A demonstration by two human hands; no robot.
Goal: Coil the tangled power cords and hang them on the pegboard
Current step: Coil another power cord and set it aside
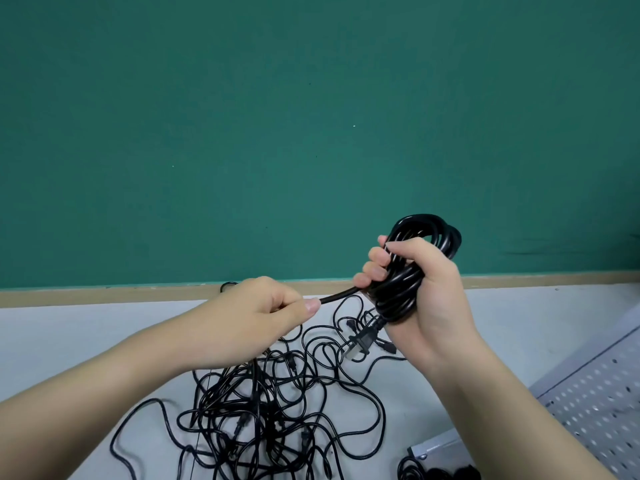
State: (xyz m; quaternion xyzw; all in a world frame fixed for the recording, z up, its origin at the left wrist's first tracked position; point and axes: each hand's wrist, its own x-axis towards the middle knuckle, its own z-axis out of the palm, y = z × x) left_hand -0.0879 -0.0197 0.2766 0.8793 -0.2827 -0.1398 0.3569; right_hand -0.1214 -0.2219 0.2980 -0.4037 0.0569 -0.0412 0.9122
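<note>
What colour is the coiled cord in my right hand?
Black, in the head view: coiled cord.

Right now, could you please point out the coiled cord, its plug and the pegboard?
coiled cord [429,233]: head view, top of the loops.
plug [360,342]: head view, its black body.
pegboard [595,403]: head view, bare perforated face.

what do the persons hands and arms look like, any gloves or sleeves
Both hands are bare: no gloves, rings or watch show on the left hand or the right hand. Both forearms are bare too, with no sleeves in view. Fingernails are short and unpainted.
</note>
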